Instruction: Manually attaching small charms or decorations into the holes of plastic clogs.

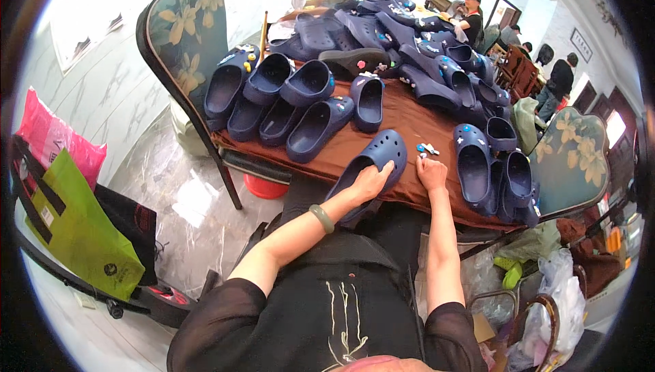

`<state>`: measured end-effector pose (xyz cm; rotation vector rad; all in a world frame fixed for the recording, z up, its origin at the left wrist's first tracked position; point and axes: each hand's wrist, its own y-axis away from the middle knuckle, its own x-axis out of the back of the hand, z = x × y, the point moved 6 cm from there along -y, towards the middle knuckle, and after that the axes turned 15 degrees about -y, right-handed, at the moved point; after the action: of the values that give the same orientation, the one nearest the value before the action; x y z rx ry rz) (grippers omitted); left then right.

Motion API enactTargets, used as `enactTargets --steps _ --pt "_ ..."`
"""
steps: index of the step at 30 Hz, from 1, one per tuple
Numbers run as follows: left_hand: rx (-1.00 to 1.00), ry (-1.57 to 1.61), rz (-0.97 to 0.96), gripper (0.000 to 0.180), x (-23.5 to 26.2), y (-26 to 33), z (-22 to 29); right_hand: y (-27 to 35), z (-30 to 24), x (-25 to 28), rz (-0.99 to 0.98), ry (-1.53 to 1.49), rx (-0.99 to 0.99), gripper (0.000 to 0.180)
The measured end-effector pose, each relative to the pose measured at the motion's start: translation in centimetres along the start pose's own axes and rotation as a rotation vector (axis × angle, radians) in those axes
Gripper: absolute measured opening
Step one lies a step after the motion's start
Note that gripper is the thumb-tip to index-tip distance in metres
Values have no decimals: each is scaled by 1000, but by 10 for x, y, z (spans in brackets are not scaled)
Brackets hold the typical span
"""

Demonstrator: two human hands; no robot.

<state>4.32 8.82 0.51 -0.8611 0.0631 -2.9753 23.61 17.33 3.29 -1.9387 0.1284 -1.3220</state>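
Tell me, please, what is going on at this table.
The person's left hand holds a dark blue clog at the near edge of the brown-covered table. The right hand is down by small charms; whether it pinches one is unclear. More clogs stand on both sides, with a heap beyond.

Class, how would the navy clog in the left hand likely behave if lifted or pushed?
The navy clog is probably light for its size: the left hand alone holds it. Its holed toe stands domed, so it should flex slightly rather than flop. Its long, broad shape makes rolling unlikely.
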Motion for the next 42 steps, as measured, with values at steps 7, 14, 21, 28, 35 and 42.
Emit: enactTargets --steps 7,14,21,28,35,42 --pt "-216 381 -63 54 -4 -6 2 7 -6 5 -16 -44 19 40" --pt "-276 232 -31 49 -3 -5 13 9 0 7 51 39 91 37" --pt "-203 142 -68 54 10 -4 23 2 -6 7 78 -10 151 40" --pt "-147 186 -86 53 4 0 6 8 -16 2 84 7 174 39" --pt "-253 270 -104 54 0 -5 6 10 -13 4 67 -32 150 39" --pt "-250 312 -91 44 8 -1 6 4 -19 -1 45 30 117 39"
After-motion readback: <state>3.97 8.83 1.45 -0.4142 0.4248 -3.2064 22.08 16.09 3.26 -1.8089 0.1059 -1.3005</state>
